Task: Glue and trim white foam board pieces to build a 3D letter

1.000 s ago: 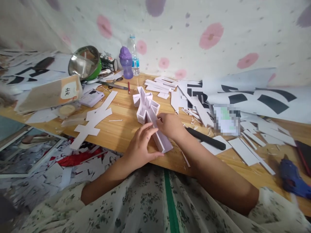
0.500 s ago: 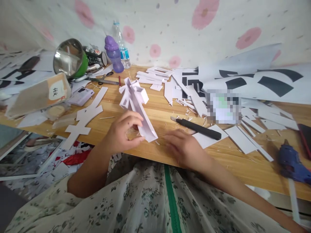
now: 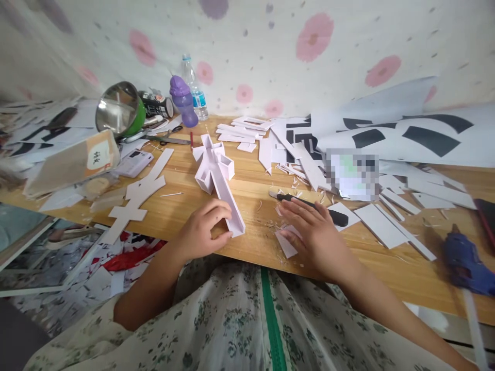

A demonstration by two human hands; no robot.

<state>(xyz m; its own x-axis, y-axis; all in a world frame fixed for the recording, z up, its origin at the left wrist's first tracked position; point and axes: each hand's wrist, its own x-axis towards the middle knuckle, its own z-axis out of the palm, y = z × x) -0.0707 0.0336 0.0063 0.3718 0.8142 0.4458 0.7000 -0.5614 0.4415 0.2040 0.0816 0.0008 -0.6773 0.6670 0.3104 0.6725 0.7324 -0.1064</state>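
A white foam-board built shape [image 3: 222,185] with raised side walls, like a hollow character stroke, lies on the wooden table. My left hand [image 3: 207,226] curls at its near end, thumb and fingers closed on the side wall. My right hand [image 3: 313,232] is spread flat, palm down, to the right. Its fingers lie across a black utility knife [image 3: 338,217], hiding the middle of the handle; the knife's blade points left. Under my right thumb is a small white board piece [image 3: 286,246], partly covered, with crumbs and shavings around it.
A blue glue gun [image 3: 462,257] rests at the right edge. White board strips [image 3: 381,224] and a blurred-out phone-like item [image 3: 353,175] are nearby. Behind stand a purple bottle [image 3: 183,100], a water bottle [image 3: 199,98] and a tipped green bowl [image 3: 137,121]. A flat cut shape [image 3: 143,193] lies left.
The white foam-board shape has gone from tilted to lying on the table, left hand still at its near end. My right hand moved up and right, spreading over the knife and small piece.
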